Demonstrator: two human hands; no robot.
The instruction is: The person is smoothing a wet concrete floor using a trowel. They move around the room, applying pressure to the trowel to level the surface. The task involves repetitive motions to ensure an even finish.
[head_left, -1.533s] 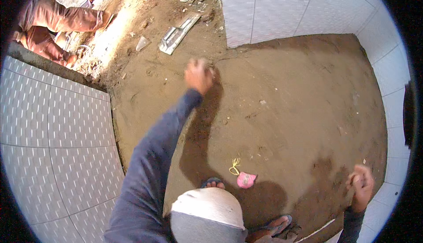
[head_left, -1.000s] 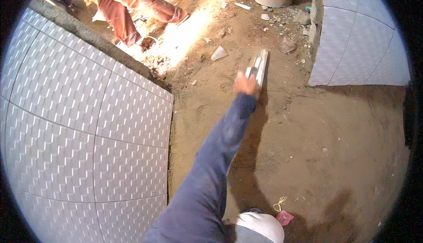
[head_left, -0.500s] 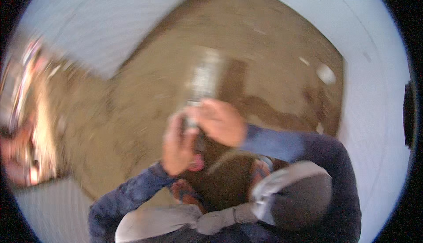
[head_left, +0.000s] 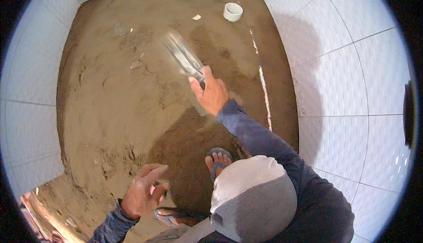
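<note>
Reaching over a brown, damp-looking floor (head_left: 110, 88), I am gripping a metal trowel (head_left: 184, 57) in my right hand (head_left: 213, 96), its blurred blade pointing toward 11 o'clock; whether it is touching the surface, I am unable to tell. My left hand (head_left: 142, 190) is hanging well away at 7 o'clock, thumb and fingers standing apart, a pink object (head_left: 153, 189) showing between them; whether I am touching that, I am unable to tell either.

With one hand steering, the blade could be scoring the floor if my wrist is tilting its edge. A swing toward 2 o'clock could be scraping the broken white line (head_left: 265, 93) running down to my right forearm (head_left: 260, 135); a long reach toward 12 could be knocking the white ring (head_left: 230, 17). My weight could be denting soft ground under my sandalled feet (head_left: 218, 158).

By count, I am using two hands and one trowel; one ring, one pink object, one white line and one larger pale chip (head_left: 196, 17) are sharing the floor with uncounted flecks; two feet are resting around 6 o'clock; at least two tiled walls (head_left: 335, 88) are flanking me, at 9 and 3
</note>
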